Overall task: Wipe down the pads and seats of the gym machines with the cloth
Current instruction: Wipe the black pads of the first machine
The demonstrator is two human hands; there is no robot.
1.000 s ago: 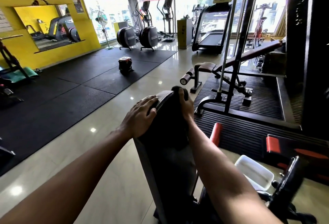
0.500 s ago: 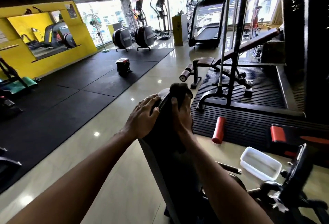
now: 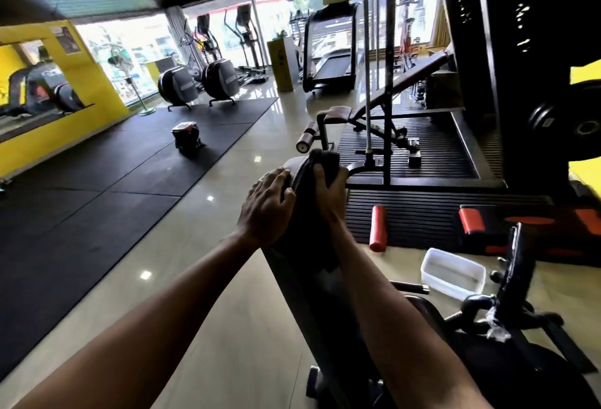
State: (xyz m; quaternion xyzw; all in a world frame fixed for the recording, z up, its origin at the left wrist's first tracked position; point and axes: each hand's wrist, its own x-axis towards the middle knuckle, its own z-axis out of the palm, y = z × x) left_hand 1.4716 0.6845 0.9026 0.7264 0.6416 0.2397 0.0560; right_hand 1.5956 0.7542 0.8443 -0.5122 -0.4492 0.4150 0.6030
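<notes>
The cloth (image 3: 326, 159) is dark and bunched, gripped in the right hand (image 3: 329, 192) and pressed against the top end of the pad (image 3: 331, 317), with a fold rising above the fingers; the pad is long, black and narrow, sloping up from between the forearms to the hands; the left hand (image 3: 267, 207) holds its upper left edge.

A yellow wall (image 3: 74, 135) with a mirror (image 3: 35, 93) fills the upper left. Black mats (image 3: 97, 187) lie on the glossy pale floor (image 3: 227, 311). Bright windows (image 3: 136, 47) glow behind a treadmill (image 3: 331, 64), upper centre.
</notes>
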